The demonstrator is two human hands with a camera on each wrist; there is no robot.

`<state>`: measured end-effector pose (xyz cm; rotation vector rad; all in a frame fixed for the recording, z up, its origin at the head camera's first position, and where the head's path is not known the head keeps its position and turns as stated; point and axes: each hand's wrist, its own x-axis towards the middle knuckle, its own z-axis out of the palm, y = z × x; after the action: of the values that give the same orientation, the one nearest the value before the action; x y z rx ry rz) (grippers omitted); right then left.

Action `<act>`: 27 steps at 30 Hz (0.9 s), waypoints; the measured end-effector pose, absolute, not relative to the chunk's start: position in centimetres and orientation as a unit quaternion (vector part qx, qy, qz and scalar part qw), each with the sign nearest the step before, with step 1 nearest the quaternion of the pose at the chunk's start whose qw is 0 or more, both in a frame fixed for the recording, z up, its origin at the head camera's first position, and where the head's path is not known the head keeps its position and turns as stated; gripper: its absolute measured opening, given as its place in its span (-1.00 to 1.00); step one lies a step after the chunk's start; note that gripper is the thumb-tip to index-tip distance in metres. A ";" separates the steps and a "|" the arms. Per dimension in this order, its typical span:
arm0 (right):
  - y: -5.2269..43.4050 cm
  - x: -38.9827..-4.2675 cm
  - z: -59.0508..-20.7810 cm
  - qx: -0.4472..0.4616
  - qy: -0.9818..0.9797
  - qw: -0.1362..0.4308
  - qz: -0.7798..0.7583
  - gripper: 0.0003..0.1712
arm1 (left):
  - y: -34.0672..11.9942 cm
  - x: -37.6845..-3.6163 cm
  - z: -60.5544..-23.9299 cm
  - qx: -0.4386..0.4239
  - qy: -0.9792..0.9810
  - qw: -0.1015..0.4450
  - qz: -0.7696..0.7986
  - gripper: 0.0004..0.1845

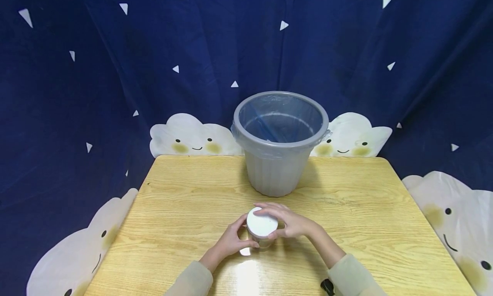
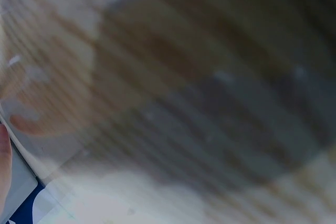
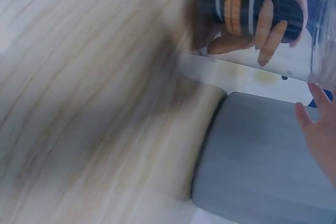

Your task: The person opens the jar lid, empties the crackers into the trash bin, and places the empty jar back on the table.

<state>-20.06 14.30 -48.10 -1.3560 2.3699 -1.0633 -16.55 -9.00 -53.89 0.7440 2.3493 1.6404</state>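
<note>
Left hand (image 1: 230, 241) grips the one jar (image 1: 262, 228) low on its side; right hand (image 1: 289, 222) curls over its white lid (image 1: 261, 222). Jar stands just in front of the one bin (image 1: 280, 142). Wood table (image 1: 385, 210), blue cloud curtain (image 1: 77, 94) behind bin.

Colours and patterns. Table (image 1: 185, 201): pale yellow wood with fine brown grain lines. Bin (image 1: 275, 171): grey, vertically ribbed wall, lined with a clear, faintly blue-tinted bag (image 1: 283, 116). Jar (image 3: 294, 30): clear body; lid (image 1: 262, 222): white. Biscuits (image 3: 252, 9) inside the jar: dark brown to black discs, orange-tan discs, and white cream bands between them. Backdrop cloth (image 1: 77, 94): deep navy scattered with small white triangles, edged with white clouds (image 1: 192, 137) that carry black dot eyes, curved black mouths and yellowish cheek patches; white script lettering along the top. Sleeves (image 1: 192, 281): light beige.
</note>
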 end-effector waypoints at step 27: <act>14.5 -19.0 -48.0 -0.430 0.828 0.044 -0.357 -0.27 | -9.1 -16.5 -53.8 0.244 0.791 0.093 0.553 -0.12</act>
<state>-19.04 14.53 -47.99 -1.3130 2.5321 -1.0902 -16.48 -9.06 -53.83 0.7236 2.3471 1.6424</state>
